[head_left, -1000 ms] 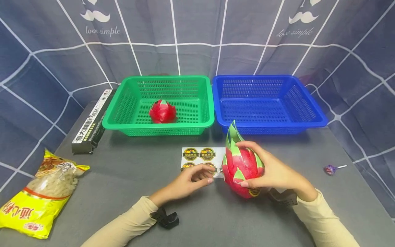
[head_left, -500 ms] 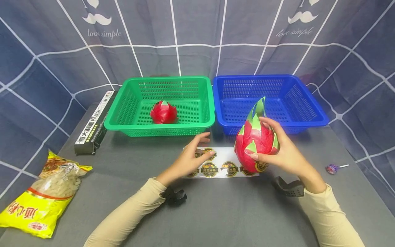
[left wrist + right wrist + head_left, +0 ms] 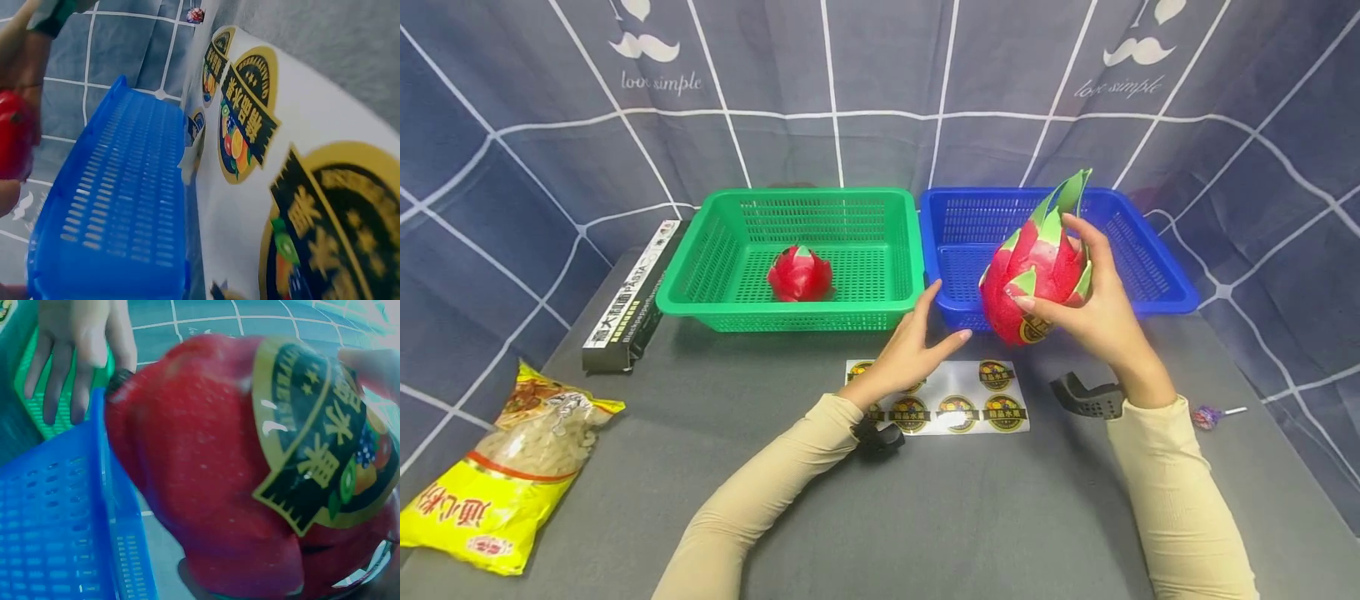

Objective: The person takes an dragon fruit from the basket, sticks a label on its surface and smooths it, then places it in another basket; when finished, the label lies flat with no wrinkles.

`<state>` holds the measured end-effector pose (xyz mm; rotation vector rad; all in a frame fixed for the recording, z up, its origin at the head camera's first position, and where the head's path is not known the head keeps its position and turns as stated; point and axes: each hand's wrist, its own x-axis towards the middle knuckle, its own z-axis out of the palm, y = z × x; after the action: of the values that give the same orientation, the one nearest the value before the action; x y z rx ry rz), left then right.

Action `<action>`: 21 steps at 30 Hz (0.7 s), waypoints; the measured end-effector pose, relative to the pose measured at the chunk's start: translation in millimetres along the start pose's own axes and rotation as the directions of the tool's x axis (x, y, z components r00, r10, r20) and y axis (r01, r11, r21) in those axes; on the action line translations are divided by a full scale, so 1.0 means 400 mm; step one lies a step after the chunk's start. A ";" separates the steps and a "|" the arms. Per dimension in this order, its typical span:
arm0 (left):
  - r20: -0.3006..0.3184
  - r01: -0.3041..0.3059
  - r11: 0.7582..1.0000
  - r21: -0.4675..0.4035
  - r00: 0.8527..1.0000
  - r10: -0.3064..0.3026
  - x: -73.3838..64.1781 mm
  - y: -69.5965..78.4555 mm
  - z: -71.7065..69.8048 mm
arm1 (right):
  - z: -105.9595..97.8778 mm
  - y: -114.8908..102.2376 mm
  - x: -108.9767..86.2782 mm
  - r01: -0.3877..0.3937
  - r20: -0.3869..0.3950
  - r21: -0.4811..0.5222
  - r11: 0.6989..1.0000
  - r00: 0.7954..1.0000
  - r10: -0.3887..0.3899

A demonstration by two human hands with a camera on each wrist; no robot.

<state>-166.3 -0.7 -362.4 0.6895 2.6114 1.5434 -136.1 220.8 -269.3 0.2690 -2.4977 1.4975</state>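
My right hand (image 3: 1108, 304) grips a red dragon fruit (image 3: 1026, 275) with green leaf tips, thumb on its near side and fingers behind. The fruit is tilted and overlaps the front rim of the blue basket (image 3: 1157, 302) in the head view. A round black-and-gold sticker (image 3: 319, 431) is on its lower skin. My left hand (image 3: 906, 354) has straight fingers spread, with fingertips near the front left corner of the blue basket, and holds nothing. Under that hand lies a white sheet (image 3: 958, 379) of round fruit stickers, partly hidden by the wrist.
A green basket (image 3: 790, 310) stands left of the blue one, with another dragon fruit (image 3: 801, 275) inside. A pasta box (image 3: 632, 296) and a yellow bag of pasta (image 3: 512, 475) lie at the left. At the right is a lollipop (image 3: 1208, 417), near my right sleeve.
My right hand has raised the dragon fruit and carried it away from me to the blue basket's front. My left hand has moved forward and right, its fingers straightening. More of the sticker sheet shows.
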 end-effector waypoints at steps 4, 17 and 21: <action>-0.054 0.050 0.999 0.002 0.997 -0.050 0.024 0.001 0.025 | 0.011 -0.003 0.037 0.022 -0.050 0.040 0.999 0.999 -0.020; -0.130 0.134 0.991 0.025 0.983 -0.130 0.046 0.004 0.052 | 0.066 0.022 0.174 -0.003 -0.053 0.118 0.993 0.999 0.010; -0.127 0.151 0.987 0.052 0.981 -0.143 0.045 0.003 0.052 | 0.079 0.046 0.207 -0.049 0.002 0.054 0.997 0.999 0.049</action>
<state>-177.0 23.8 -368.5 0.4050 2.7368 1.5152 -223.2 197.7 -276.2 0.2187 -2.4846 1.5863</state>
